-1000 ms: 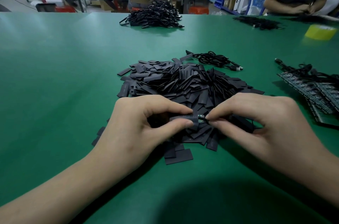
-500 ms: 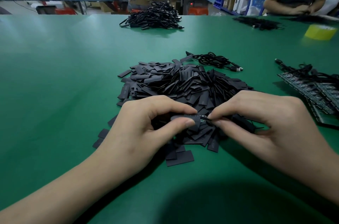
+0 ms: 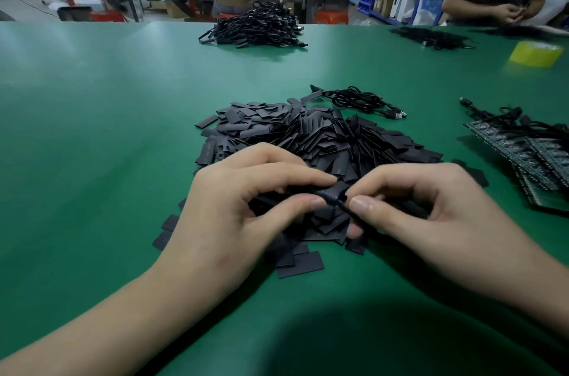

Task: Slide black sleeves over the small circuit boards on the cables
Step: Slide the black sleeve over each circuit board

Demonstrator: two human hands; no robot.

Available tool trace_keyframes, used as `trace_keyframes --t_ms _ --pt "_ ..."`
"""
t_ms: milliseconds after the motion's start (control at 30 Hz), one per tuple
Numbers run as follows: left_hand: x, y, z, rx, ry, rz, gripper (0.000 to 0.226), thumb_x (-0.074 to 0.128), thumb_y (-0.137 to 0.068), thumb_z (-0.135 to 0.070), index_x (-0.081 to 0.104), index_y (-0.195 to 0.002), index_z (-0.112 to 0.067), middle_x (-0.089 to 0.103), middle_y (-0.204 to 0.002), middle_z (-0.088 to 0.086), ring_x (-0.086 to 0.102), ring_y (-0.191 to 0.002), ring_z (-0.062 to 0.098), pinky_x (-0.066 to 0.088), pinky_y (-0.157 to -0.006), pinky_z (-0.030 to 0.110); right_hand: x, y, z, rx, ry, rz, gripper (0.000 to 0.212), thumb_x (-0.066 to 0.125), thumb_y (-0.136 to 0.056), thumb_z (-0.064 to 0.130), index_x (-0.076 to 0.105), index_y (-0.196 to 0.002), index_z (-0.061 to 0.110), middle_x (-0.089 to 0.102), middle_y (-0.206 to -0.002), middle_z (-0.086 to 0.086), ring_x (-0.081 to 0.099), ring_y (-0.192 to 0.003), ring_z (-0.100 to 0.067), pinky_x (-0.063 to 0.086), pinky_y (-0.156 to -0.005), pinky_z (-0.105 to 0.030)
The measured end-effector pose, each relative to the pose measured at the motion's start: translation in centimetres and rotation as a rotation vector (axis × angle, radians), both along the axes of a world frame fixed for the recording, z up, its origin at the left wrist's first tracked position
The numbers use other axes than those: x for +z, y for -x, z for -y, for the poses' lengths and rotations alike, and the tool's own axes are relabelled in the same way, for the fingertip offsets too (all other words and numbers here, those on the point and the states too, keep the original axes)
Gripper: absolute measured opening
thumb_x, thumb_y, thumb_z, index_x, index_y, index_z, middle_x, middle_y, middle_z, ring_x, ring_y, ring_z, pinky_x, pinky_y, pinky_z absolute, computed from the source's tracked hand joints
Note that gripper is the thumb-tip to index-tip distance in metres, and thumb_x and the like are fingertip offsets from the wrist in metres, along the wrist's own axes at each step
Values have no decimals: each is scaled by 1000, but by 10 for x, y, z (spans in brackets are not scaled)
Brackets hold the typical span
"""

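The shiny bit of circuit board that showed between the hands a second ago is now hidden inside the black sleeve (image 3: 331, 194). The left hand (image 3: 246, 206) pinches that sleeve between thumb and first finger, just above the pile of sleeves (image 3: 308, 135) in the middle of the green tabletop (image 3: 92, 129). The right hand (image 3: 431, 212) pinches the thin black cable (image 3: 354, 215) coming out of the sleeve's right end. Behind the pile lies a coiled cable (image 3: 360, 100). Circuit board panels (image 3: 523, 157) lie by the right edge, and a yellow tape roll (image 3: 535, 52) sits near the far right corner.
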State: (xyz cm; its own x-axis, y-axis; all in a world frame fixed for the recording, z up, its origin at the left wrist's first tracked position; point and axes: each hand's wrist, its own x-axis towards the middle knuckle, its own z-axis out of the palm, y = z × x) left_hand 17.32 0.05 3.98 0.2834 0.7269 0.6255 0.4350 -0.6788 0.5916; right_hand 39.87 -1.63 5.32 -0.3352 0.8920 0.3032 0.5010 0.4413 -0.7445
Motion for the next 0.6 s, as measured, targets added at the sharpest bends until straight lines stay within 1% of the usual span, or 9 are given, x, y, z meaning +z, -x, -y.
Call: trace_keyframes --t_ms 67,133,233,300,333,433,500,600 --pt "-1 -2 1 65 -16 33 23 80 -81 -27 79 -103 -26 69 -100 -8 67 -89 8 49 -80 16 -1 5 3 4 25 -56 7 68 -92 32 74 -88 30 76 -74 8 73 -69 -9 55 -71 -23" --pt "-1 -3 2 108 -4 83 30 83 -78 -29 78 -107 -28 69 -99 -9 69 -86 9 53 -80 20 -4 8 6 -37 -23 -70 7 67 -89 34 73 -87 31 75 -73 8 72 -69 -11 55 -71 -26" --pt "-2 -6 3 92 51 122 41 86 -75 -32 75 -114 -29 71 -102 -13 71 -93 8 57 -85 26 -5 11 9 -93 -116 -19 8 70 -92 34 72 -85 33 72 -72 11 70 -68 -14 54 -67 -39" --pt "-3 -7 4 31 107 149 48 83 -74 -36 73 -120 -27 71 -108 -14 71 -101 8 57 -91 24 -6 13 11 -104 -158 12 8 68 -91 35 72 -84 34 70 -71 13 68 -66 -12 51 -64 -40" --pt "-3 -8 4 10 122 157 52 83 -73 -38 72 -122 -26 71 -110 -14 71 -103 8 56 -92 23 -6 13 11 -109 -182 32 8 67 -90 34 72 -84 34 69 -71 14 67 -67 -11 51 -64 -38" --pt "-4 -9 3 -18 137 165 59 84 -70 -38 70 -126 -23 71 -114 -11 70 -107 10 55 -96 25 -4 13 12 -107 -265 102 9 67 -91 28 72 -85 31 69 -73 16 68 -74 -5 49 -68 -26" --pt "-5 -9 2 -40 158 193 59 85 -70 -36 70 -126 -22 72 -114 -9 70 -108 11 55 -96 25 -3 13 12 -102 -296 127 8 67 -92 26 72 -87 29 69 -76 17 68 -77 -2 49 -68 -21" --pt "-5 -8 1 -86 174 230 55 87 -73 -33 70 -124 -22 72 -115 -5 70 -109 17 55 -97 28 -2 12 11 -112 -296 92 7 69 -90 24 74 -88 29 70 -79 20 68 -81 2 47 -70 -12"
